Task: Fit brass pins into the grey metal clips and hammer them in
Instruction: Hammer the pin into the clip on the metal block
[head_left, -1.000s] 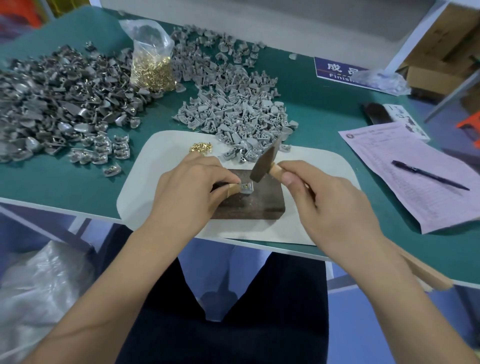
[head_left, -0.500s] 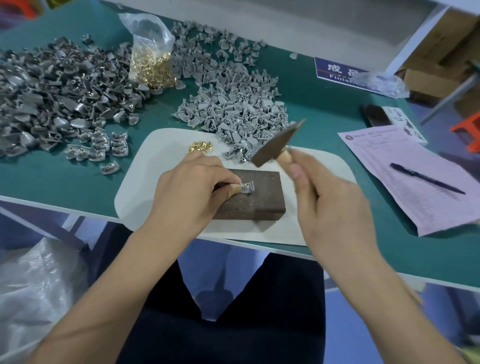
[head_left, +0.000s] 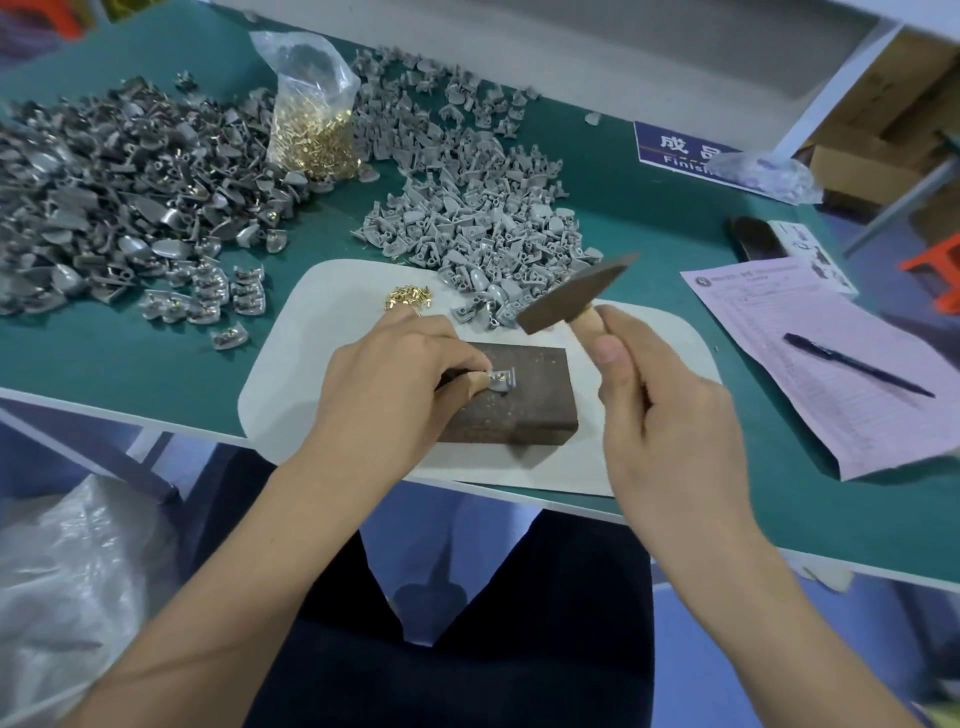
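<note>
upper left of frame: dark grey clip heap (head_left: 104, 208), bag of brass pins (head_left: 317, 119) at its right edge. upper centre: lighter clip pile (head_left: 467, 218), small loose pins (head_left: 410, 299) below it on the pale mat (head_left: 322, 322). centre: left hand (head_left: 395, 384), fingers curled, pinches one clip (head_left: 503, 378) flat on the dark block (head_left: 530, 410); pin head shows brass in it. centre right: right hand (head_left: 670, 421) wrapped round the hammer (head_left: 576, 293) handle, head raised above the block. far right: pink form (head_left: 831, 374), pen (head_left: 857, 364). risk: fingertips touch the clip, so an off-line blow hits them; a glancing blow may bend the pin or flick the clip off the block
</note>
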